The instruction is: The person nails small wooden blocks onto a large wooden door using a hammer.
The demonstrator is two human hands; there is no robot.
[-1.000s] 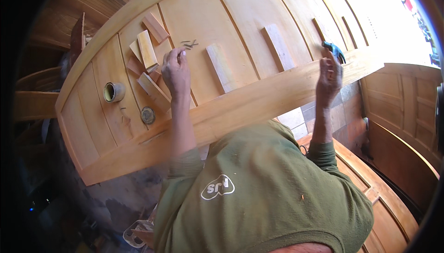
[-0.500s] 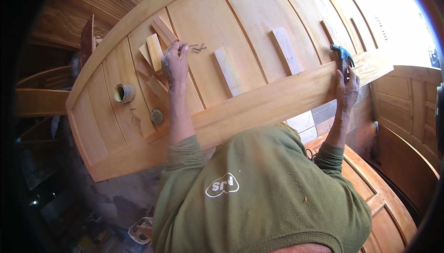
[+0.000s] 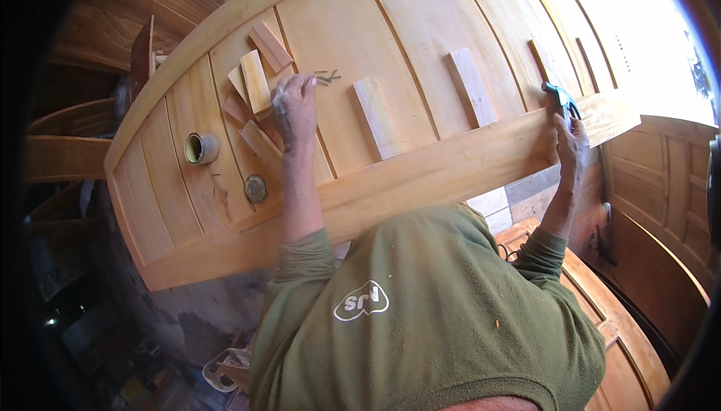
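My right hand (image 3: 573,142) grips a claw hammer (image 3: 559,99) near its head, close to the right end of a long wooden board (image 3: 451,154) on the near edge of a pale wooden panel door (image 3: 338,32). My left hand (image 3: 296,107) is bent over the door with its fingertips pinched together. Whatever is between them, if anything, is too small to make out. Just right of those fingertips lie several nails (image 3: 328,78). Beside the same hand sits a loose pile of short wood blocks (image 3: 255,83).
An open can (image 3: 201,149) stands on the door's left part, with its round lid (image 3: 256,188) nearby. Two wood blocks, one left (image 3: 377,120) and one right (image 3: 473,88), lie across the middle panels. Another panelled door (image 3: 646,178) leans at the right.
My left hand has shifted right, closer to the nails. My right hand and the hammer have lowered slightly. The whole view has shifted a little.
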